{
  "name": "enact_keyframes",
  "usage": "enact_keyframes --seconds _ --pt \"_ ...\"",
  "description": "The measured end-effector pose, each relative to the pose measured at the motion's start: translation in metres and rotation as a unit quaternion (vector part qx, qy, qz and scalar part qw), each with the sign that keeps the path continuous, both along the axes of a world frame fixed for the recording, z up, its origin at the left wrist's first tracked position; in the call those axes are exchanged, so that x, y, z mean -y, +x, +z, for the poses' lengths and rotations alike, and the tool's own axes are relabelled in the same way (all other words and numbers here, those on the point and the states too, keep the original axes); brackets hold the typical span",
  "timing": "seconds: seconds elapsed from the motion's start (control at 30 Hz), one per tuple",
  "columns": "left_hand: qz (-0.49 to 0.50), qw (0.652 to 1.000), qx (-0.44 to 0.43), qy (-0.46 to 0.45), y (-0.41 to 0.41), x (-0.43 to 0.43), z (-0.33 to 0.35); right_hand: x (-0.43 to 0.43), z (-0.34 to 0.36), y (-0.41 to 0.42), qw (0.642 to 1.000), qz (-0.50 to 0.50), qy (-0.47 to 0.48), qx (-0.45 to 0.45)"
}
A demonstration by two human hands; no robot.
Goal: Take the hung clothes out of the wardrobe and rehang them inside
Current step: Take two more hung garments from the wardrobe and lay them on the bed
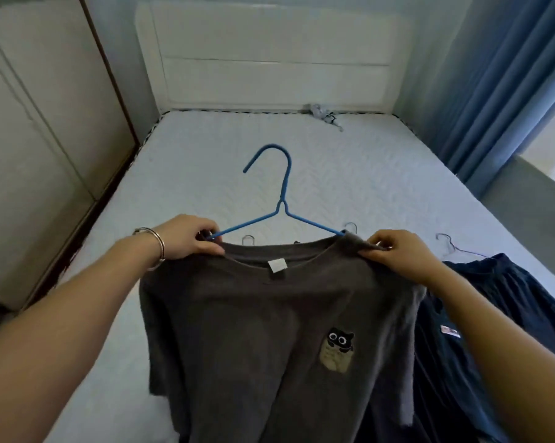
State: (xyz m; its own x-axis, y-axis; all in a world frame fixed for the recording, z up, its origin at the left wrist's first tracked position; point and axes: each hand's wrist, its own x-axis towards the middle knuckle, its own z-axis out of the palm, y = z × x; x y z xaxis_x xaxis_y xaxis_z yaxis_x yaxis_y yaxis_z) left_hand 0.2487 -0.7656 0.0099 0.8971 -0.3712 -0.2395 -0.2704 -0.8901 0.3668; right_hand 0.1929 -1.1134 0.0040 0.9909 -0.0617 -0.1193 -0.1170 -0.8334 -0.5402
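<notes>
A dark grey T-shirt [257, 330] with a cat patch on the chest hangs over the bed on a blue wire hanger [281, 199]. The hanger's hook points up and away from me. My left hand [190, 236] pinches the shirt's left shoulder together with the hanger's left arm. My right hand [397, 252] grips the right shoulder, where the hanger's other arm goes under the collar. A white label shows inside the neckline.
A dark navy garment [480, 314] on a thin metal hanger [452, 246] lies on the white mattress [206, 174] at the right. Two more metal hooks poke out behind the shirt. Wardrobe doors [36, 148] stand left, blue curtains [493, 91] right, a small crumpled item [322, 111] by the headboard.
</notes>
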Motion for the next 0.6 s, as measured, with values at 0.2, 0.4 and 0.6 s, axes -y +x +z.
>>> enact_keyframes --seconds 0.2,0.4,0.6 --pt "0.023 0.983 0.075 0.165 0.095 0.067 -0.103 0.039 -0.109 0.082 0.998 -0.043 0.009 -0.051" --pt "0.111 0.970 0.112 0.187 0.162 0.087 -0.167 0.042 -0.177 0.151 0.993 -0.110 0.038 0.004" --pt "0.144 0.982 0.115 0.045 0.194 0.106 -0.225 0.030 -0.255 0.201 0.982 -0.154 -0.080 0.069"
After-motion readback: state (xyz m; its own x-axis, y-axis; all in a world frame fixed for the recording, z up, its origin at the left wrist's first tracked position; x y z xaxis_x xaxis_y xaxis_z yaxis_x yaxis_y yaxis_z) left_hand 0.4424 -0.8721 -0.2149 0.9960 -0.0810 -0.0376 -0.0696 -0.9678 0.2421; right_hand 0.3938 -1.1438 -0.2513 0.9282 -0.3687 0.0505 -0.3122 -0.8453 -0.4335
